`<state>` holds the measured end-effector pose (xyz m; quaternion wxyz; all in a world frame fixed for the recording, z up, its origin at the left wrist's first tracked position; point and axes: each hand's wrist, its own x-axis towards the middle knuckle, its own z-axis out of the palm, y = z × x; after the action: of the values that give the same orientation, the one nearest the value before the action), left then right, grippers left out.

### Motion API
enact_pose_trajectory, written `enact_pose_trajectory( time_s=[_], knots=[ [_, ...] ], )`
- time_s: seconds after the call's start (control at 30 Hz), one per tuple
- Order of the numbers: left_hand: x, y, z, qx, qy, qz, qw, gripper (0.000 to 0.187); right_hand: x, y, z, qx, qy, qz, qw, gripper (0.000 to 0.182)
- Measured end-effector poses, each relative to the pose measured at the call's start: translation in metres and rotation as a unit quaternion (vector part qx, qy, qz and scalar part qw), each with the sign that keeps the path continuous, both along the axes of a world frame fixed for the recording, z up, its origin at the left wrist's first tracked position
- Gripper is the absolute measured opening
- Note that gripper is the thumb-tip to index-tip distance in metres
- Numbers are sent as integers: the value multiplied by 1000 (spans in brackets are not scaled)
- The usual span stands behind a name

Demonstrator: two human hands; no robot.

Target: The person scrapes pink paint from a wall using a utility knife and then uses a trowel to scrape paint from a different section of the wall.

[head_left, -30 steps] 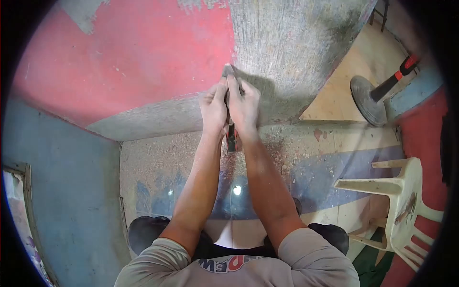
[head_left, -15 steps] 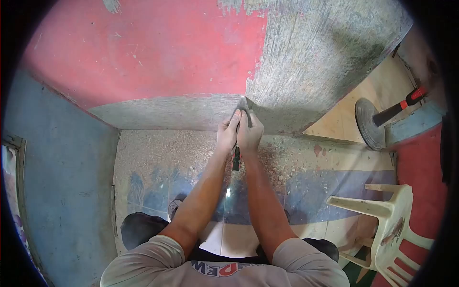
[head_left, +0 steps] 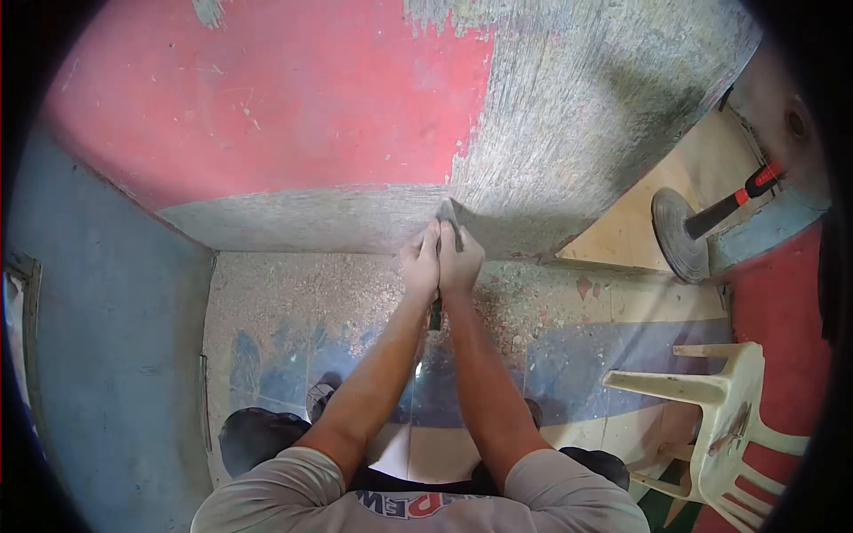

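Note:
A scraper point(head_left: 447, 211) with a grey blade and a dark handle end points up at the wall, its tip at the lower edge of the pink paint point(head_left: 293, 107). My left hand point(head_left: 419, 262) is closed round it from the left. From the right, my right hand point(head_left: 459, 259) wraps the same tool, and both sets of fingertips press together just below the blade. Bare, scratched grey wall point(head_left: 569, 124) lies right of the pink paint and in a strip below it. Dust whitens both hands.
Paint chips and dust litter the floor point(head_left: 293, 280) along the wall's base. A cream plastic chair point(head_left: 729, 400) lies at the right. Above it is a round grey disc point(head_left: 680, 235) on a black and red handle. A blue wall point(head_left: 124, 329) stands on the left.
Both hands and the scraper have shifted slightly down in the view, and the wall also appears a little lower. The grip on the tool is unchanged.

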<state>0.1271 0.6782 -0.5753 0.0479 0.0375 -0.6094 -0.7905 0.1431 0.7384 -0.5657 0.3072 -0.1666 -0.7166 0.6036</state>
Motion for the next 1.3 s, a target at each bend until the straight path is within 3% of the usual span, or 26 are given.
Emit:
enact_pose_trajectory(
  time_s=[0.07,0.13,0.17,0.2,0.27,0.37,0.47,0.53,0.57,0.63,0.73,0.77,0.87,0.9,0.97,1.07,1.13,1.27,1.3],
  knots=[
    [1,7,-4,11,-1,14,1000,37,-4,2,-10,-10,8,1,1000,36],
    [-10,-1,39,22,10,-29,999,34,-9,3,43,20,-15,-14,1000,35],
    [-10,-5,54,25,9,-49,998,33,-12,3,60,29,66,5,997,27],
    [-8,-3,55,51,14,-40,998,34,-10,-1,82,-65,89,35,993,26],
    [-13,4,64,103,42,-23,994,36,-9,-3,83,-61,96,21,993,27],
    [-6,2,13,96,-30,-16,995,37,-6,2,29,54,10,-9,998,30],
    [10,0,17,30,-34,-6,999,37,0,1,-9,19,-32,-7,999,32],
    [-2,-2,43,-23,-11,-7,1000,38,-11,2,36,34,32,-1,999,35],
    [-7,0,64,17,11,-17,1000,39,-12,3,76,24,56,11,998,39],
    [-12,2,99,96,51,-33,994,40,-5,1,93,2,63,21,998,42],
    [-16,-3,61,28,16,-16,999,41,-8,1,87,-1,37,16,999,43],
    [-9,-1,48,18,-24,-7,1000,40,-6,2,62,16,23,13,1000,43],
    [1,8,-18,38,16,28,999,36,2,-1,2,10,14,-2,1000,44],
    [1,7,-5,23,6,21,999,37,3,-2,-6,-2,15,-7,1000,44],
    [1,0,47,-11,-17,5,1000,39,-8,0,36,18,54,2,998,44],
    [-13,0,81,111,23,-34,993,37,-11,0,80,26,61,4,998,37],
    [-14,-1,68,86,-3,-20,996,36,-15,-2,82,-25,87,22,996,30],
    [0,1,-2,60,-15,17,998,34,7,-4,10,31,-31,5,999,28],
    [6,3,0,59,-13,31,998,34,9,-6,14,24,-46,3,999,27]
  ],
)
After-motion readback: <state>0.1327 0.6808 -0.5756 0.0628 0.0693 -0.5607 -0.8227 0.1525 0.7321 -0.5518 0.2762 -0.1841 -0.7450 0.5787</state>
